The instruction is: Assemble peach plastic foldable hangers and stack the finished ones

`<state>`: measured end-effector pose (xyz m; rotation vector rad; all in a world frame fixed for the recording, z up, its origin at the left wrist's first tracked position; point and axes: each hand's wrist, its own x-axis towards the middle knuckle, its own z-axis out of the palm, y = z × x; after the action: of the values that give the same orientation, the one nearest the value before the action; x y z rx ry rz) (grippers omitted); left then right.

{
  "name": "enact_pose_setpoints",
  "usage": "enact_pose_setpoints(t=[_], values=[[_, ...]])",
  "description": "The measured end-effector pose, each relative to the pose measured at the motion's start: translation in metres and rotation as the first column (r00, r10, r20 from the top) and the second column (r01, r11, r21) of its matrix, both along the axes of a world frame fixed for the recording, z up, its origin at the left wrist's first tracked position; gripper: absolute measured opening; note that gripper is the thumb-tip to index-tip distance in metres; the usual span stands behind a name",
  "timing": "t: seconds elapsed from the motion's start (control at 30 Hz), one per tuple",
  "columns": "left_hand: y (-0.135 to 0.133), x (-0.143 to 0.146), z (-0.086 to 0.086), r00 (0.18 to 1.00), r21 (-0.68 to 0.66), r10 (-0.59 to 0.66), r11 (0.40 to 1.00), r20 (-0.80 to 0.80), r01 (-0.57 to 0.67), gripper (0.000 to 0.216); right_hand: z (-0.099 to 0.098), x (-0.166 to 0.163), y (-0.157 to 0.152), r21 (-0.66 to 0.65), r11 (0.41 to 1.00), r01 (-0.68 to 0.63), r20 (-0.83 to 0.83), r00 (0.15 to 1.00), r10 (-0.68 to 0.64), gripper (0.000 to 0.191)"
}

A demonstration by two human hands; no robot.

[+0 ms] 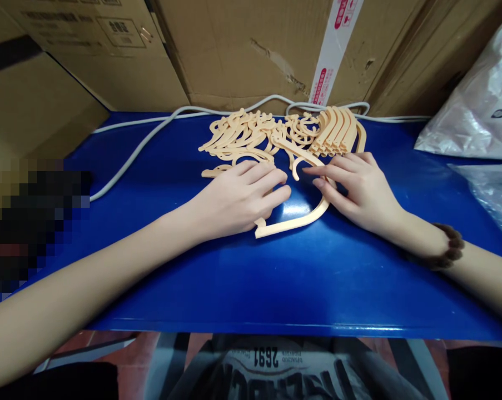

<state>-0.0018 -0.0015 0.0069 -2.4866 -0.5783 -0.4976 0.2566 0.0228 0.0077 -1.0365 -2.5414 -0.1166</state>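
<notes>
A cream plastic clothes-hanger piece [294, 225] with a long bent arm lies between my hands, low over the blue table. My right hand [354, 186] has its thumb and fingers closed around the bend of this piece, the index finger stretched toward a small hook [296, 169]. To the left, my left hand [248, 194] is curled, palm down, beside the near end of the piece. Its fingers hide most of what lies under them. Just beyond both hands is a heap of loose cream hook parts [242, 133]. A neat row of curved cream arms [336, 130] sits at the heap's right.
Large cardboard boxes [242, 55] stand along the back of the blue table [251, 289]. A white cable [140, 144] runs across the rear and left. At the right are a white plastic bag [476, 100] and a clear bag [495, 191].
</notes>
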Motion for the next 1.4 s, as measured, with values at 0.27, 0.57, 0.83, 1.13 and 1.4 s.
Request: enact_pose_setpoints(t=[0.27, 0.57, 0.83, 1.13, 1.4], values=[[-0.003, 0.0017, 0.0009, 0.999, -0.017, -0.008, 1.0, 0.035, 0.008, 0.014, -0.0007, 0.0005, -0.0004, -0.03, 0.999, 0.028, -0.022, 0.999, -0.029, 0.035], [-0.0075, 0.0011, 0.0028, 0.997, -0.074, -0.044, 0.996, 0.057, 0.048, 0.02, 0.0002, -0.0007, -0.0004, -0.062, 0.997, 0.04, -0.036, 0.998, -0.042, 0.034], [-0.0077, 0.0016, 0.0032, 0.999, -0.064, -0.049, 0.997, 0.01, 0.049, 0.017, -0.0013, 0.0005, 0.0012, -0.036, 0.999, 0.04, -0.03, 0.999, -0.041, 0.032], [-0.0057, 0.0002, 0.0013, 0.998, -0.131, -0.057, 0.99, -0.034, 0.052, 0.024, -0.0021, 0.0006, 0.0008, -0.025, 0.999, 0.039, -0.026, 0.999, -0.039, 0.032], [-0.0018, 0.0002, 0.0019, 0.996, -0.145, -0.031, 0.989, -0.078, 0.02, 0.036, -0.0023, 0.0012, 0.0015, -0.036, 0.999, 0.034, -0.031, 0.999, -0.035, 0.031]])
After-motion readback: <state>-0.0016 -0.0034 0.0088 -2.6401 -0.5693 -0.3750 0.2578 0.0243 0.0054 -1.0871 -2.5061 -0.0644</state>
